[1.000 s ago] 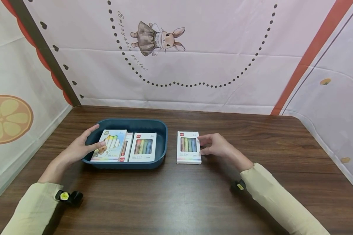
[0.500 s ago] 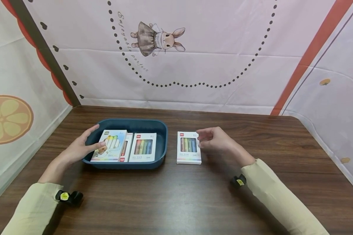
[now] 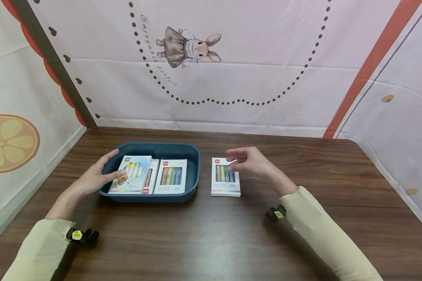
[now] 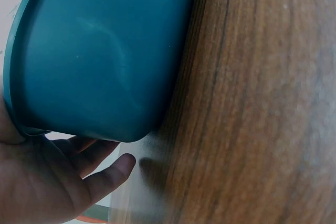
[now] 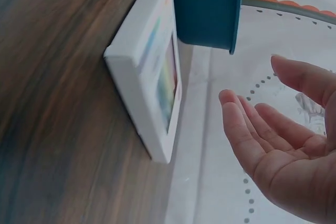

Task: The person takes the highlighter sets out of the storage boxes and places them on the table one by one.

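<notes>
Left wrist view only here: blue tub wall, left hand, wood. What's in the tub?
Observer: Head view shows a marker box on the left, a windowed box on the right and a partly hidden box between them in the tub.
Operator: Right hand holding anything?
Observer: No, the right hand holds nothing; right wrist view shows it clear of the loose box.
Operator: Where's that one?
Observer: Flat on the table, right of the tub.

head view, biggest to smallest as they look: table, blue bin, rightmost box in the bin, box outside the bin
1. Table
2. Blue bin
3. Rightmost box and outside box: too alike to rank; the right hand hides part of the latter.
</notes>
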`<move>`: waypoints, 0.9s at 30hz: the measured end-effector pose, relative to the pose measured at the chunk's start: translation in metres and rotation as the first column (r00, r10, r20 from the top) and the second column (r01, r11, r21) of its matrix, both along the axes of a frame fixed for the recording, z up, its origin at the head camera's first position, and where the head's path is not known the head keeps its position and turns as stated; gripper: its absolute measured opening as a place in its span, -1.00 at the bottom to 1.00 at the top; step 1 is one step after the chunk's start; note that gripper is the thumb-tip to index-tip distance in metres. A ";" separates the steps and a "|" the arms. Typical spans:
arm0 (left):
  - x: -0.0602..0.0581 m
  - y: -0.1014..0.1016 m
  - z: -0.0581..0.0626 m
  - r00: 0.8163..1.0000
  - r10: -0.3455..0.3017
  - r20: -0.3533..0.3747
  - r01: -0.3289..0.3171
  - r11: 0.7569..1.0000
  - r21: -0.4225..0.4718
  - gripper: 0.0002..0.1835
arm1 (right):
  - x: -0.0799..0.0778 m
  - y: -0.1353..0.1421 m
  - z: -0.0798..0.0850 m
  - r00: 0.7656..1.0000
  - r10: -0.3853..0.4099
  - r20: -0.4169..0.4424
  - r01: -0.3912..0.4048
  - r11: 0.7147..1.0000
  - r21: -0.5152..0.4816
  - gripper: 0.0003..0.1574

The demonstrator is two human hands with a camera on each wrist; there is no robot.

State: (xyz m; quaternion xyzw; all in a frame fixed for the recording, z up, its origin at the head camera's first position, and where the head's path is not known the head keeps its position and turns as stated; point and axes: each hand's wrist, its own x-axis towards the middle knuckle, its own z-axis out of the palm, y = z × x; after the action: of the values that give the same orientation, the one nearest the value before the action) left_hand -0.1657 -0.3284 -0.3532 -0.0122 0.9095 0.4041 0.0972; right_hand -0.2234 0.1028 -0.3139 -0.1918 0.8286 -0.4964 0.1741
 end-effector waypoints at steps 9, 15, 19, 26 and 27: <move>0.000 0.001 0.001 1.000 -0.008 -0.009 0.008 1.000 0.012 -0.04 | 0.000 -0.017 0.009 1.000 0.013 0.017 -0.013 1.000 -0.027 -0.33; 0.000 0.000 0.000 1.000 -0.003 -0.007 0.003 1.000 0.018 -0.04 | 0.000 -0.027 0.014 0.999 0.054 0.009 -0.053 0.998 -0.040 -0.34; 0.000 0.000 0.000 1.000 -0.003 -0.006 0.003 1.000 0.019 -0.04 | 0.000 -0.033 0.016 0.998 0.064 0.014 -0.064 0.997 -0.046 -0.34; 0.000 0.000 0.001 1.000 -0.001 -0.004 0.001 1.000 0.022 -0.04 | 0.000 -0.045 0.021 0.997 0.081 0.009 -0.081 0.995 -0.050 -0.34; 0.000 0.000 0.001 1.000 -0.003 -0.006 0.003 1.000 0.019 -0.04 | 0.000 -0.047 0.022 0.996 0.084 0.008 -0.083 0.995 -0.053 -0.34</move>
State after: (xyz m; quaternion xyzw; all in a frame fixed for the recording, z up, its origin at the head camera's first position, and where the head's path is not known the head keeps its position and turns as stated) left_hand -0.1656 -0.3284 -0.3518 -0.0087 0.9058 0.4128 0.0951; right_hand -0.2233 0.0558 -0.2923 -0.2283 0.8056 -0.5111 0.1938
